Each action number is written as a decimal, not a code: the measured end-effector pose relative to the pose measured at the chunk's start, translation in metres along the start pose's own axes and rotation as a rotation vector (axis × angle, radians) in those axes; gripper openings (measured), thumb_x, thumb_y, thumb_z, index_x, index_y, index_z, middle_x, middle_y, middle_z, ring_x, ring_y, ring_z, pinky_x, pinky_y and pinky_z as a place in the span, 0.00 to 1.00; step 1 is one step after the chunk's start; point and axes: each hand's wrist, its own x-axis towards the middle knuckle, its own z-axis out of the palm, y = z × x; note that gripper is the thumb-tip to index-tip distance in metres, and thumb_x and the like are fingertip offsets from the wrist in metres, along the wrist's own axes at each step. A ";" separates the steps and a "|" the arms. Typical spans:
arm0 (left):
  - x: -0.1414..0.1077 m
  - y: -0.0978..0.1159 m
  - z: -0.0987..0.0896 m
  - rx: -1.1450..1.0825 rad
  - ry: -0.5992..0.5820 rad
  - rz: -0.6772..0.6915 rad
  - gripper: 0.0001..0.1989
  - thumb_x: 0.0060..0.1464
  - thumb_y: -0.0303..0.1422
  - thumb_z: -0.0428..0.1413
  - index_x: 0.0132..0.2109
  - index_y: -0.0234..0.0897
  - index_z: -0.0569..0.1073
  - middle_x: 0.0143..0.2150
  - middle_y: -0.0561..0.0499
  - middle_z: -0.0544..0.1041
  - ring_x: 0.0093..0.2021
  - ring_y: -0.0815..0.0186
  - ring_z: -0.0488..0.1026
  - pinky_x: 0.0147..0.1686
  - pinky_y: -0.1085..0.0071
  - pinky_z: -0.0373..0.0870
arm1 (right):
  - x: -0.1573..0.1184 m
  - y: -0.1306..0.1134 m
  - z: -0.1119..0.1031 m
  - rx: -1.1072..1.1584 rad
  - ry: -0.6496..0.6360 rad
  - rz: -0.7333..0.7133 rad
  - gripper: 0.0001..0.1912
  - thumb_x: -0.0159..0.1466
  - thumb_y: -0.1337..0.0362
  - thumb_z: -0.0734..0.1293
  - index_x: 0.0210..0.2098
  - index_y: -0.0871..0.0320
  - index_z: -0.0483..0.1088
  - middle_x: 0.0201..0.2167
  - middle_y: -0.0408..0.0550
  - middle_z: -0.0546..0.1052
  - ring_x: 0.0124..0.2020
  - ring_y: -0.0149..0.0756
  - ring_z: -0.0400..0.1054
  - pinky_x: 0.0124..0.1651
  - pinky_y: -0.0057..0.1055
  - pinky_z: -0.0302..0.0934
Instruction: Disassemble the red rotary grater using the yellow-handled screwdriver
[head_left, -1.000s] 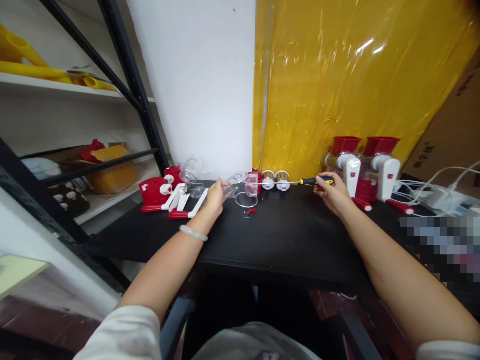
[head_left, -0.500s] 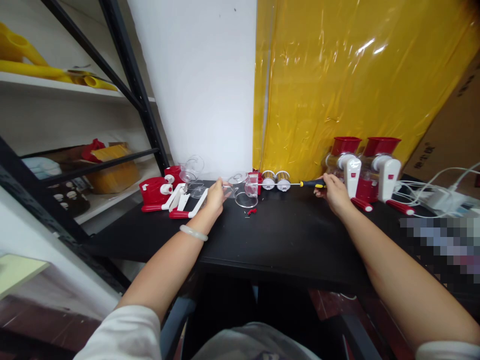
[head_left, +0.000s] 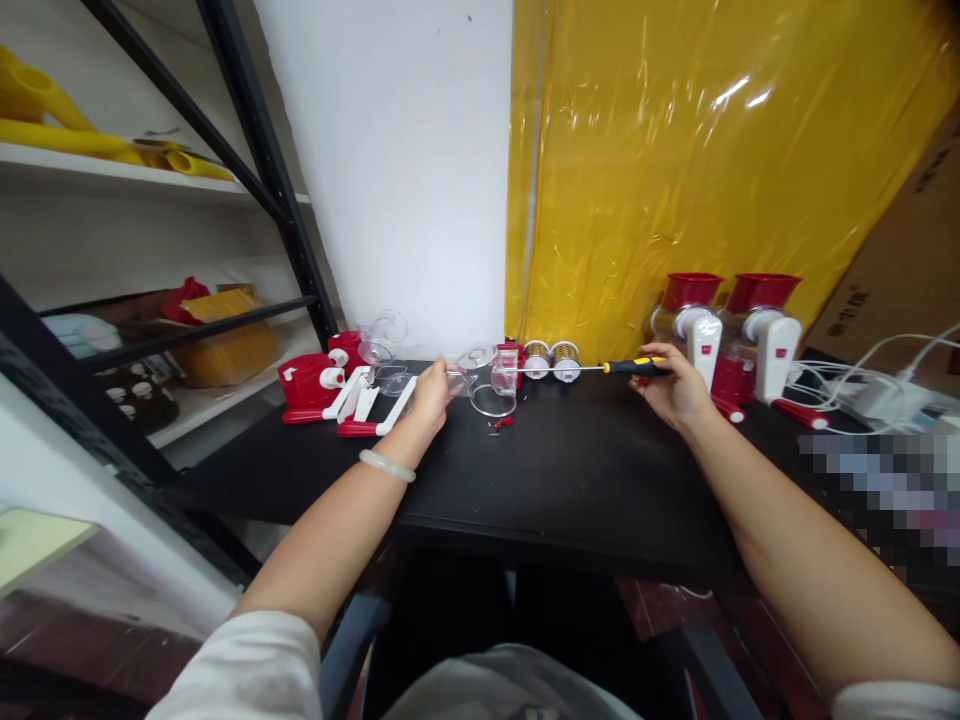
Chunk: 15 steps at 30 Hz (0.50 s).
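My left hand (head_left: 435,388) is closed on a clear plastic grater housing (head_left: 493,400), which lies on its side over the black table. In my right hand (head_left: 675,388) is a screwdriver (head_left: 631,367) with a black and yellow handle, held level. Its long shaft points left into the housing's red-backed end; the tip is hard to make out through the clear plastic. Just below the housing lie a small red part (head_left: 504,423) and tiny loose pieces. Two metal grater drums (head_left: 565,361) with white ends stand behind the shaft.
Left of the housing sit red bases (head_left: 309,384), white crank handles with red grips (head_left: 397,407) and more clear housings (head_left: 384,340). Two assembled rotary graters (head_left: 765,330) stand at the right, near white cables (head_left: 825,385). A black-framed shelf (head_left: 277,190) rises at the left.
My right hand has shifted slightly right and its fingers have loosened and moved along the screwdriver handle. The left hand and the housing look unchanged.
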 end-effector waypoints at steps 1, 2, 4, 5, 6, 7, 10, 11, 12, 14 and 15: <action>0.000 0.000 0.000 -0.001 -0.002 -0.001 0.20 0.51 0.50 0.62 0.27 0.37 0.71 0.36 0.46 0.76 0.42 0.62 0.73 0.42 0.66 0.77 | 0.000 0.000 -0.001 -0.003 -0.005 0.002 0.13 0.46 0.63 0.68 0.33 0.50 0.71 0.25 0.41 0.72 0.24 0.34 0.66 0.28 0.33 0.65; 0.000 0.000 0.000 -0.001 -0.003 0.001 0.21 0.50 0.50 0.63 0.27 0.37 0.71 0.36 0.46 0.76 0.42 0.62 0.73 0.43 0.65 0.77 | 0.001 0.000 -0.002 -0.008 -0.011 0.005 0.13 0.46 0.63 0.68 0.33 0.50 0.71 0.25 0.41 0.72 0.24 0.34 0.66 0.28 0.33 0.65; 0.000 0.000 0.000 0.002 -0.004 0.004 0.22 0.49 0.51 0.63 0.26 0.37 0.72 0.35 0.46 0.76 0.42 0.62 0.73 0.43 0.65 0.77 | 0.002 0.000 -0.003 -0.020 -0.027 0.010 0.13 0.46 0.62 0.69 0.33 0.50 0.71 0.25 0.41 0.72 0.24 0.34 0.66 0.28 0.33 0.65; 0.000 0.001 0.000 0.004 -0.006 0.004 0.22 0.49 0.52 0.63 0.26 0.36 0.72 0.35 0.46 0.76 0.41 0.62 0.73 0.44 0.65 0.77 | 0.002 0.000 -0.004 -0.025 -0.035 0.012 0.13 0.47 0.62 0.69 0.33 0.50 0.71 0.25 0.41 0.72 0.24 0.34 0.66 0.28 0.33 0.65; 0.000 0.001 0.000 0.006 -0.008 0.004 0.22 0.50 0.51 0.63 0.26 0.36 0.72 0.36 0.46 0.76 0.41 0.63 0.73 0.44 0.65 0.77 | 0.002 0.001 -0.004 -0.026 -0.040 0.012 0.12 0.47 0.61 0.69 0.33 0.51 0.71 0.26 0.41 0.72 0.24 0.33 0.67 0.28 0.33 0.66; -0.001 0.002 0.000 0.009 -0.011 0.002 0.22 0.50 0.51 0.63 0.26 0.36 0.72 0.36 0.46 0.76 0.41 0.63 0.73 0.44 0.65 0.77 | 0.003 0.001 -0.004 -0.027 -0.041 0.007 0.12 0.48 0.61 0.69 0.33 0.51 0.70 0.26 0.42 0.72 0.24 0.33 0.67 0.28 0.33 0.66; -0.002 0.004 0.000 0.012 -0.008 -0.001 0.21 0.52 0.49 0.62 0.26 0.36 0.72 0.39 0.45 0.77 0.41 0.63 0.73 0.42 0.67 0.77 | 0.004 0.004 -0.002 -0.051 -0.008 -0.051 0.11 0.51 0.58 0.71 0.33 0.51 0.70 0.27 0.41 0.72 0.24 0.32 0.67 0.27 0.32 0.67; -0.003 0.004 0.001 0.014 -0.005 -0.003 0.20 0.53 0.49 0.61 0.26 0.36 0.72 0.39 0.45 0.77 0.41 0.63 0.73 0.41 0.68 0.77 | 0.005 0.005 -0.001 -0.072 0.020 -0.074 0.11 0.52 0.55 0.71 0.32 0.52 0.70 0.27 0.42 0.73 0.23 0.31 0.67 0.26 0.31 0.66; -0.003 0.005 0.001 0.017 0.000 -0.005 0.20 0.53 0.48 0.61 0.26 0.36 0.71 0.39 0.45 0.77 0.41 0.63 0.73 0.40 0.68 0.77 | 0.005 0.007 0.000 -0.100 0.052 -0.092 0.13 0.54 0.52 0.71 0.32 0.52 0.70 0.26 0.42 0.73 0.22 0.31 0.67 0.24 0.30 0.65; -0.003 0.005 0.001 0.023 0.007 -0.009 0.20 0.54 0.48 0.60 0.26 0.36 0.71 0.39 0.45 0.77 0.40 0.64 0.73 0.40 0.69 0.77 | 0.007 0.010 0.000 -0.181 0.099 -0.115 0.19 0.57 0.44 0.71 0.31 0.53 0.69 0.22 0.41 0.71 0.18 0.30 0.64 0.21 0.28 0.62; -0.003 0.006 0.001 0.023 0.009 -0.010 0.20 0.54 0.48 0.60 0.26 0.36 0.71 0.39 0.45 0.77 0.40 0.64 0.73 0.39 0.69 0.76 | 0.008 0.012 -0.001 -0.226 0.105 -0.122 0.21 0.58 0.42 0.70 0.30 0.53 0.69 0.19 0.40 0.69 0.17 0.29 0.62 0.20 0.28 0.62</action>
